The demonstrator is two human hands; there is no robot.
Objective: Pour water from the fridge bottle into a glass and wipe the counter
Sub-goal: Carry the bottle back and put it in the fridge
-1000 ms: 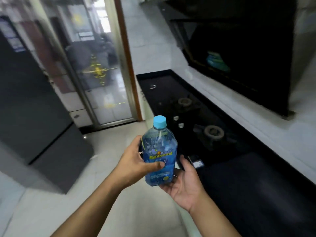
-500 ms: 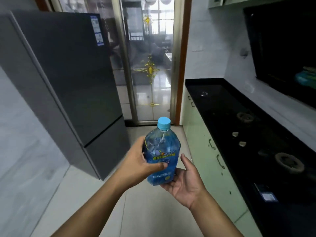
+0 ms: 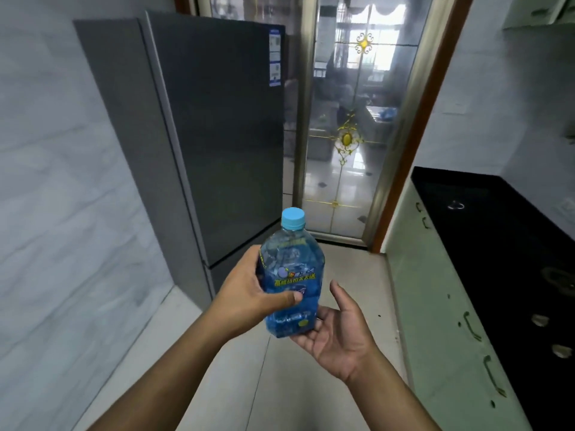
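A pale marbled wall (image 3: pixel 62 213) fills the far left. Beside it stands a tall grey fridge (image 3: pixel 217 135) with both doors closed, a seam dividing the upper door from the lower, and a strip of blue-and-white stickers (image 3: pixel 275 62) near the top right corner of its front.

In front of the fridge's lower part, the left hand (image 3: pixel 249 293) grips a blue plastic water bottle (image 3: pixel 291 281) around its middle, with the thumb lying across the printed label and the fingers wrapped round the back. The bottle is held upright in mid-air over the tiled floor (image 3: pixel 236 384), its light blue cap (image 3: pixel 293 218) screwed on.

Behind the bottle is a glass sliding door (image 3: pixel 351 119) with gold ornament and a metal frame.

The right hand (image 3: pixel 336 334) sits palm up beneath the bottle's base, fingers spread flat and touching the underside, thumb raised clear of the bottle's side. It supports the bottle without clasping it.

Further right runs a row of pale green cabinets (image 3: pixel 435 306) with dark handles, topped by a black counter (image 3: pixel 497 228). A small metal ring (image 3: pixel 456 205) lies on the counter, and part of a gas burner (image 3: pixel 560 279) shows at the right edge.
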